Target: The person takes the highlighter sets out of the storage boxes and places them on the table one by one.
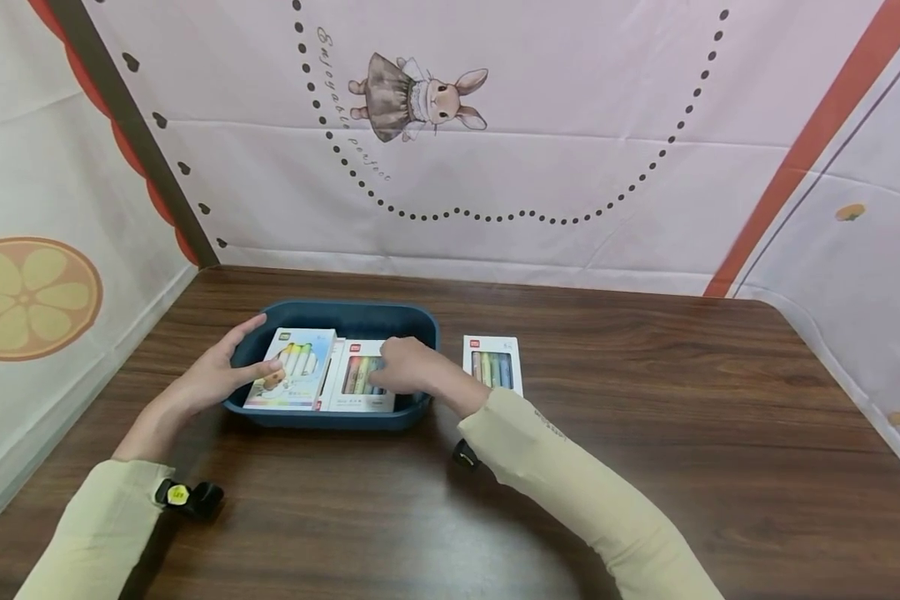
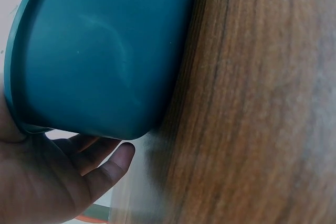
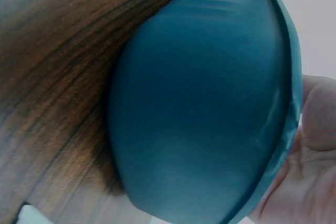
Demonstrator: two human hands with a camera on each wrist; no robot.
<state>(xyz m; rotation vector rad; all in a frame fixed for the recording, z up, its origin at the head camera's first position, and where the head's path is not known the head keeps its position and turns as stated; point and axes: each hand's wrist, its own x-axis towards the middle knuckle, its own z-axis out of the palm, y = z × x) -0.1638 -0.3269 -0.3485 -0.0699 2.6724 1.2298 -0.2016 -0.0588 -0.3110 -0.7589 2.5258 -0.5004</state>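
Observation:
A blue plastic basin point(image 1: 345, 421) sits on the table. In it lie a white box with pictured markers point(image 1: 296, 371) on the left and a white windowed box of crayon-like sticks point(image 1: 357, 404) on the right, with part of another box between them. My left hand point(image 1: 206, 379) holds the basin's left end, the thumb over the rim and the fingers outside, as the left wrist view also shows. Reaching over the right rim, my right hand point(image 1: 412, 367) grips the windowed box at its right side. Those fingertips are partly hidden; the right wrist view shows mostly the basin's outer wall.
A second white windowed box of coloured sticks point(image 1: 492, 362) lies on the table right of the basin, partly behind the right forearm. Brown wood-grain tabletop point(image 1: 645, 417) surrounds them. A printed cloth point(image 1: 540, 125) hangs along the back and sides.

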